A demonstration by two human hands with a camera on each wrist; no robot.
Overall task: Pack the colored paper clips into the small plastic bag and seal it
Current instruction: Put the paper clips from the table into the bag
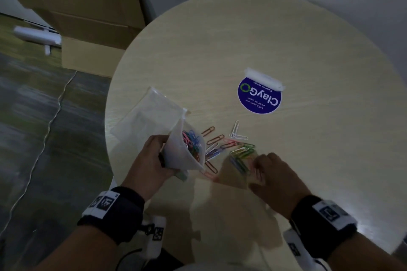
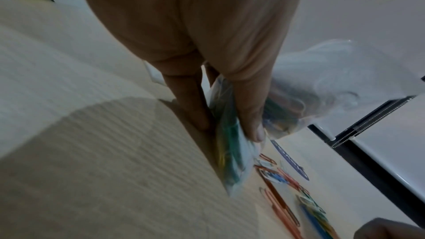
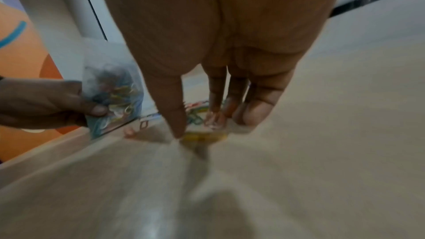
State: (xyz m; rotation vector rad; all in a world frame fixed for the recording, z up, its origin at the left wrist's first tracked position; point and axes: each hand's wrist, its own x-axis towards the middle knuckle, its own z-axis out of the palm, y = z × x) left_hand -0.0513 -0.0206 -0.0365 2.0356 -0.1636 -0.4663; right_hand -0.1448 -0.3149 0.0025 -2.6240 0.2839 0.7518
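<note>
Paper clips (image 1: pixel 229 149): thin wire, light, slick on the tabletop (image 1: pixel 286 39), tangle easily; scattered loose near front edge, approx half already in the plastic bag (image 1: pixel 187 152). Best pinched at a loop end or swept into a bunch, not picked flat. Bag: soft, floppy film, mouth collapses w/o support, so hold near the rim. Left hand (image 1: pixel 152 160) grips it low, fingers curled round the film, mouth facing the clips. Right hand (image 1: pixel 273 174) down on the pile, fingertips gathering; blurred, so prob. pinching a few clips but can't tell. Blue sticker (image 1: pixel 259 99) lies beyond.
</note>
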